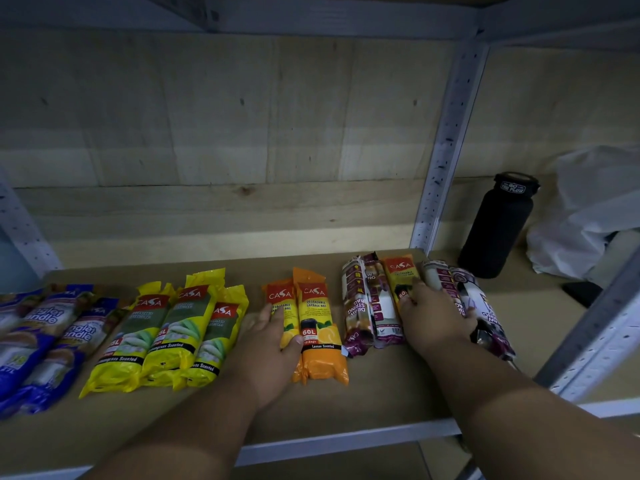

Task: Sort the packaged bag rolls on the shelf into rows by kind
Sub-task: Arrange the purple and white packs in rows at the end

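Observation:
Bag-roll packs lie in rows on the shelf board [398,386]. From the left there are blue packs [41,341], yellow lemongrass packs [166,334] and two orange lemon packs [320,327]. My left hand [273,344] lies on the left orange pack [281,299], fingers along its left edge and thumb across its right side. Further right are maroon-and-white drawstring packs [367,306], with one yellow-orange Casa pack [398,275] among them. My right hand [434,317] covers that Casa pack's lower part and grips a white drawstring pack [437,277]. Another drawstring pack [485,306] lies just right.
A grey perforated shelf post [443,150] stands behind the drawstring packs. Beyond it are a black bottle [495,226] and a crumpled white plastic bag [588,216]. Another post [595,330] slants down at the right. A plywood wall closes the back.

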